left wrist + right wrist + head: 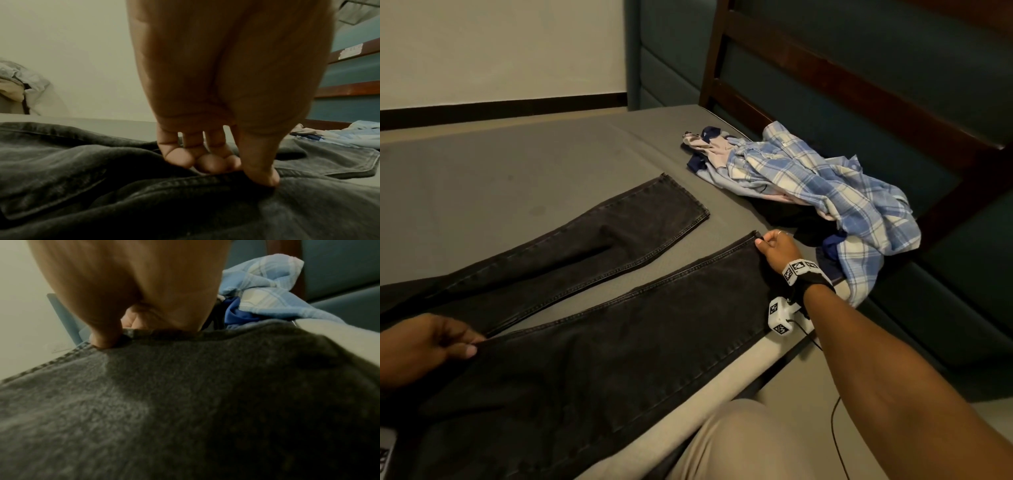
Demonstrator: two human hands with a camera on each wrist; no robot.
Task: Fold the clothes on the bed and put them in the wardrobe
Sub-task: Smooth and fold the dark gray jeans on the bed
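Observation:
Dark grey jeans [599, 346] lie flat on the grey bed [482, 178], legs spread apart toward the far end. My right hand [774, 248] pinches the hem corner of the near leg; the jeans [185, 402] fill the right wrist view under that right hand [111, 339]. At the crotch, my left hand [448, 342] pinches the inseam edge between thumb and fingers. In the left wrist view the left hand [236, 172] grips a seam fold of the jeans [123, 194]. A blue and white plaid shirt [835, 195] lies heaped with other clothes at the bed's right side.
A dark wooden ladder frame [825, 75] and teal padded wall [893, 41] stand beyond the clothes pile. The cream wall with a dark skirting [500, 106] lies past the bed's far edge. My beige-trousered knee [739, 445] is at the bed's near edge.

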